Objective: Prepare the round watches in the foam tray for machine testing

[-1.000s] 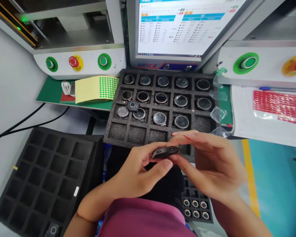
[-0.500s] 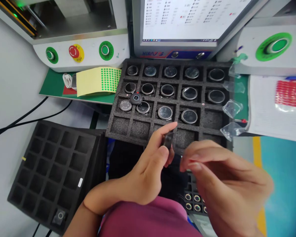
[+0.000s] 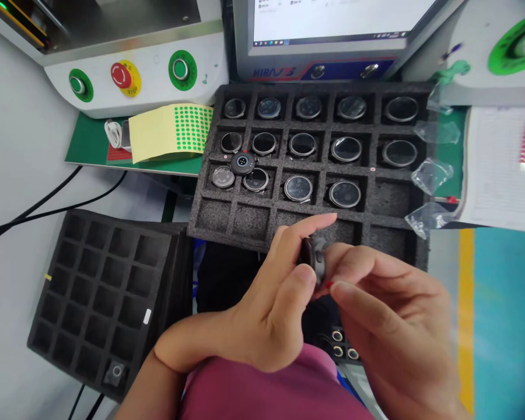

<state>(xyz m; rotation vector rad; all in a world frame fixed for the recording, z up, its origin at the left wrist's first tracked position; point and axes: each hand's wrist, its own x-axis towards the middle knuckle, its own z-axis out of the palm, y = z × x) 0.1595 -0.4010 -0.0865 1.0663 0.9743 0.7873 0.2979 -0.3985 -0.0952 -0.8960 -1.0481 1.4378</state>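
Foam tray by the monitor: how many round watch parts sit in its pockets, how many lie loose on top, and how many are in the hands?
In pockets of the foam tray: 14
Loose on top, the black disc: 1
Held between the left hand and right hand, one watch part: 1
Total: 16

Hands: left hand and right hand meet before the foam tray, a round watch case between them
Tray: discs in its far rows — near pockets bare
Left: second tray
Behind: monitor, sticker sheet
Right: paper sheet
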